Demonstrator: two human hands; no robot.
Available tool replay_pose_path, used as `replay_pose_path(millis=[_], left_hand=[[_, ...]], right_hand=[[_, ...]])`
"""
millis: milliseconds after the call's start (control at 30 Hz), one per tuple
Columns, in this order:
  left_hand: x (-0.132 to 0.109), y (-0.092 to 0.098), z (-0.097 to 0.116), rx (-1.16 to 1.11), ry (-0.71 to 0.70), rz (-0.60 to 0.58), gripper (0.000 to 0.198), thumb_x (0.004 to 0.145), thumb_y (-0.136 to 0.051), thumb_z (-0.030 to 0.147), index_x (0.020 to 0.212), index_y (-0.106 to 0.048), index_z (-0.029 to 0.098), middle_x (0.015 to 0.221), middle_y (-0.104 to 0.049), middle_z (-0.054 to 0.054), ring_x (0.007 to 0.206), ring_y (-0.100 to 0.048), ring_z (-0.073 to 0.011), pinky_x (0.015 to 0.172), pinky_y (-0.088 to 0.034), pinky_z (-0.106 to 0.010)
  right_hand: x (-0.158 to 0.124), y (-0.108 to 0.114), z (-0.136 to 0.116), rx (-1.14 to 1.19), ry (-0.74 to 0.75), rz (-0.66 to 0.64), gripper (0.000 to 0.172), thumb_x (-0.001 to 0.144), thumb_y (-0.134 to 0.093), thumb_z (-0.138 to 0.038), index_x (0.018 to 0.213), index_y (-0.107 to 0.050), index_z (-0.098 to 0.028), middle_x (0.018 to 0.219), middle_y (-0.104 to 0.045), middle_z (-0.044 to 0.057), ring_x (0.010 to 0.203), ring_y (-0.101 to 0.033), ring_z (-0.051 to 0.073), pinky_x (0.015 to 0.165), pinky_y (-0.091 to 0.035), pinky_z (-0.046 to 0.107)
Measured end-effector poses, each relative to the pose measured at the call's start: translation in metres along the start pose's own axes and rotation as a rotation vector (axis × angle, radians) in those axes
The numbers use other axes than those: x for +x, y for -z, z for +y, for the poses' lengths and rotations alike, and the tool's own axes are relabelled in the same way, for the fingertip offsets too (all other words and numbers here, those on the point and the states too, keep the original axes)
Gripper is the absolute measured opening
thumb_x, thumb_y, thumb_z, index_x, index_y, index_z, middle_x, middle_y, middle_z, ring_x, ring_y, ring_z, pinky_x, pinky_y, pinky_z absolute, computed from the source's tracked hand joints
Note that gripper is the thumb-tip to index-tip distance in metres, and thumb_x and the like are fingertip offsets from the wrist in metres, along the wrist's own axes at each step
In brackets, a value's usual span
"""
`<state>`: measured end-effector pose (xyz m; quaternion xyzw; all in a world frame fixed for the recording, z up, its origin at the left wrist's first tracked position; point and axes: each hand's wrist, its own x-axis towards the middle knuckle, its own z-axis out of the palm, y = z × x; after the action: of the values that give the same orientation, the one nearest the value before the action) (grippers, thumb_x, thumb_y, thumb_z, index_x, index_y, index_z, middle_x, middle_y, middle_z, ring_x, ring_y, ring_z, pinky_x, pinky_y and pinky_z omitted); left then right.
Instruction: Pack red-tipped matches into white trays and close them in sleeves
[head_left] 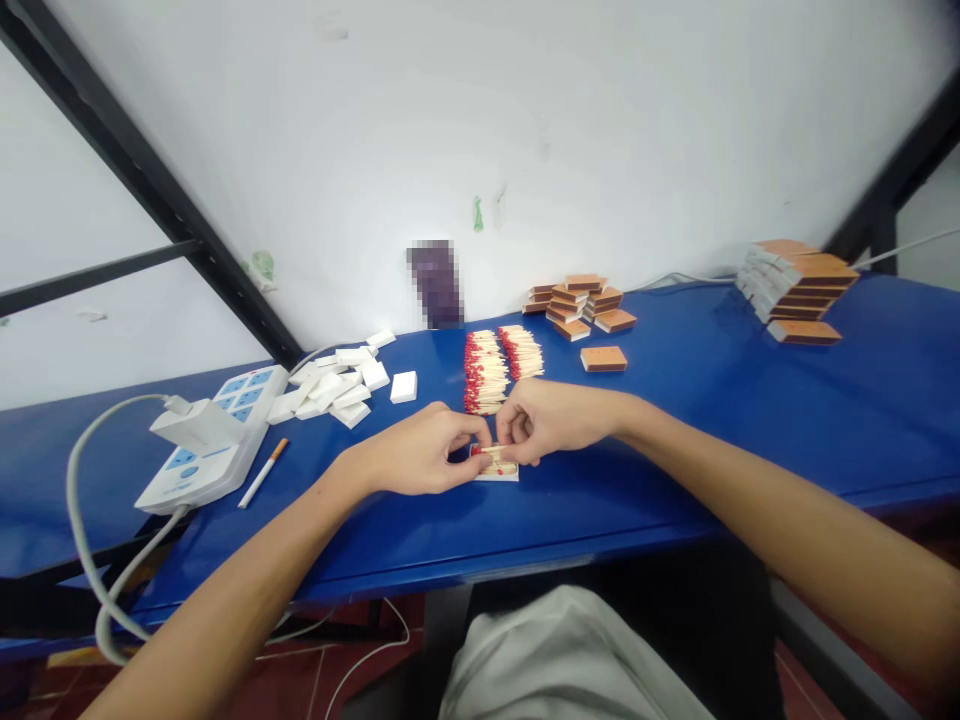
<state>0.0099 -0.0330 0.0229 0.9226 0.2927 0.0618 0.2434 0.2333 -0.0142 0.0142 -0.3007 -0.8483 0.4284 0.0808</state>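
Observation:
A small white matchbox tray (508,477) lies at the table's front edge, with red-tipped matches (493,462) inside it. My left hand (431,450) is at the tray's left end, its thumb and index finger closed around that end, the thumb over the matches. From the right, my right hand (541,420) reaches over the tray with curled fingers, its thumb and fingertips pinched on matches there. The fingers partly hide the tray and its contents. Just behind my hands are two rows of loose matches (486,370), most red heads pointing left.
White trays (330,385) lie heaped at left, one tray (403,387) apart. A power strip (217,440) with a plugged adapter and a cigarette (262,473) lie farther left. Orange matchboxes (577,300) are piled behind; one box (604,359) lies nearer. More boxes (802,280) are stacked far right.

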Motion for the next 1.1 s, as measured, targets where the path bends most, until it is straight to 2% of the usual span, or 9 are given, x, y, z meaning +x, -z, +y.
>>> replay_pose_path(millis=[133,233,500,633,700,933,1100], left_hand=[[0.0,0.0,-0.005,-0.018,-0.006,0.061,0.014,0.082,-0.051,0.018,0.092,-0.061,0.019,0.051,-0.032,0.009,0.045,-0.028,-0.008,0.049,-0.026,-0.023],[0.001,-0.001,-0.009,-0.007,-0.018,0.104,0.017,0.084,-0.05,0.017,0.095,-0.062,0.019,0.052,-0.032,0.009,0.046,-0.029,-0.008,0.05,-0.028,-0.023],[0.004,-0.002,-0.012,0.073,-0.055,0.084,0.011,0.09,-0.051,0.019,0.087,-0.062,0.018,0.064,-0.043,0.004,0.055,-0.037,-0.0098,0.056,-0.031,-0.024],[0.003,0.001,-0.009,0.055,-0.022,0.014,0.017,0.099,-0.043,0.027,0.087,-0.052,0.019,0.062,-0.046,0.005,0.054,-0.04,-0.011,0.056,-0.029,-0.025],[0.002,0.002,-0.009,0.063,-0.009,0.015,0.02,0.102,-0.038,0.03,0.088,-0.048,0.02,0.065,-0.048,0.004,0.057,-0.042,-0.0118,0.057,-0.029,-0.026],[0.0,0.0,-0.02,0.286,0.04,0.189,0.029,0.106,-0.023,0.036,0.096,-0.045,0.02,0.082,-0.054,-0.002,0.074,-0.046,-0.0184,0.073,-0.035,-0.032],[-0.001,-0.001,-0.025,0.29,0.029,0.294,0.025,0.106,-0.022,0.035,0.095,-0.04,0.021,0.08,-0.051,-0.001,0.074,-0.045,-0.0187,0.072,-0.035,-0.033]], right_hand=[[-0.001,0.0,-0.002,-0.006,-0.015,0.002,0.013,0.077,-0.064,-0.025,0.073,-0.07,-0.015,0.062,-0.069,0.0,0.056,-0.057,0.01,0.053,-0.041,0.02],[-0.001,0.0,-0.003,-0.017,-0.015,0.009,0.013,0.077,-0.064,-0.025,0.071,-0.07,-0.015,0.062,-0.069,0.0,0.056,-0.056,0.01,0.053,-0.041,0.02],[0.0,0.0,0.0,-0.014,-0.01,-0.01,0.013,0.077,-0.063,-0.024,0.077,-0.071,-0.014,0.063,-0.07,0.001,0.057,-0.059,0.011,0.053,-0.041,0.021],[-0.001,0.001,-0.001,0.005,-0.017,-0.024,0.012,0.077,-0.063,-0.023,0.077,-0.071,-0.014,0.062,-0.069,0.001,0.056,-0.059,0.011,0.054,-0.042,0.021],[-0.002,0.001,-0.002,0.021,-0.01,-0.031,0.011,0.077,-0.063,-0.022,0.076,-0.07,-0.014,0.061,-0.069,0.001,0.056,-0.059,0.011,0.054,-0.042,0.021],[-0.002,0.001,-0.006,0.036,0.022,0.041,0.012,0.077,-0.064,-0.025,0.076,-0.07,-0.014,0.061,-0.068,0.001,0.055,-0.058,0.011,0.052,-0.042,0.019],[0.001,-0.002,-0.003,0.01,0.067,0.086,0.014,0.077,-0.065,-0.026,0.075,-0.071,-0.013,0.061,-0.068,0.001,0.054,-0.058,0.01,0.051,-0.042,0.019]])
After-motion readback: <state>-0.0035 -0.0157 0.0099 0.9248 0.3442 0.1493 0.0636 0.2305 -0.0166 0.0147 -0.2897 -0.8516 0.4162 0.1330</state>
